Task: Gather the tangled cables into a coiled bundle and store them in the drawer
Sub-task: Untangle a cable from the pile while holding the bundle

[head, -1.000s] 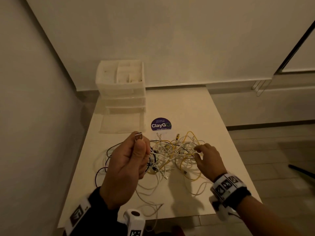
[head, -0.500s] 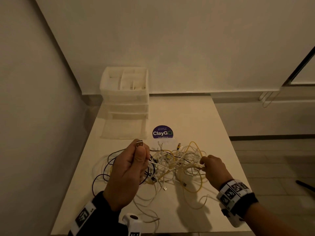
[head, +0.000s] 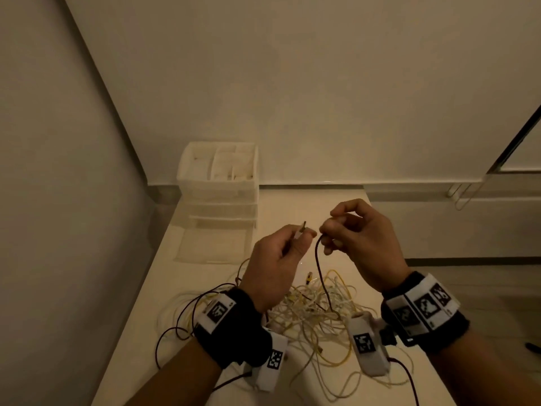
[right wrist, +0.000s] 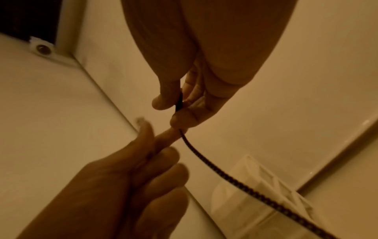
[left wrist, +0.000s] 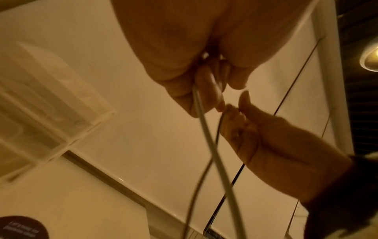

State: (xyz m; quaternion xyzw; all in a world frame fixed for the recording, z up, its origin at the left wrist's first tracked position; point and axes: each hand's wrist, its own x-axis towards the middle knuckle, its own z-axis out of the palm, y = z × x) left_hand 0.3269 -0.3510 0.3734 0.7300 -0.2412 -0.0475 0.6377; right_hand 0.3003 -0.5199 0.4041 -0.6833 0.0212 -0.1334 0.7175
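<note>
Dark braided cable hangs mid-frame, pinched by the right hand; the left hand grips a plug. Untangling seems underway; next, draw it from the pile.

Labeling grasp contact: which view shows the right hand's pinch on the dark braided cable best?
Right wrist. There the right hand pinches the dark braided cable between thumb and fingertip, close up, braid visible. Head view shows the pinch from behind, knuckles partly hiding contact. Left wrist view shows that hand from the side, cable thin and blurred.
</note>
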